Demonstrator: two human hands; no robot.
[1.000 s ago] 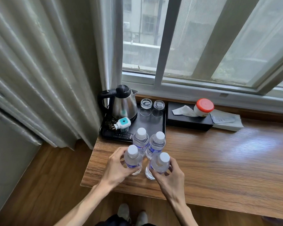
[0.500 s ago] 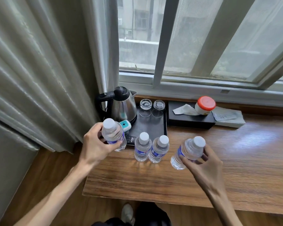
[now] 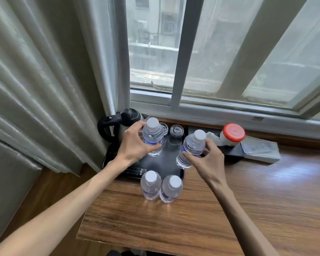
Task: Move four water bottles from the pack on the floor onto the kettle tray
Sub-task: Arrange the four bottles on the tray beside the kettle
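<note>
My left hand (image 3: 135, 145) grips a clear water bottle (image 3: 153, 134) with a white cap, upright over the black kettle tray (image 3: 163, 163), just right of the steel kettle (image 3: 126, 119). My right hand (image 3: 204, 156) holds a second bottle (image 3: 191, 145), tilted, at the tray's right edge. Two more bottles (image 3: 150, 184) (image 3: 171, 188) stand side by side on the wooden table just in front of the tray. The pack on the floor is out of sight.
Two upturned glasses (image 3: 176, 131) stand at the back of the tray. A black tissue box (image 3: 233, 150), a red-lidded jar (image 3: 232, 133) and a folded grey packet (image 3: 260, 149) lie to the right. Curtains hang at the left, and the window sill runs behind.
Both hands lifted a bottle each off the table, swung apart, then carried them forward over the tray. The other two bottles stayed on the table.
</note>
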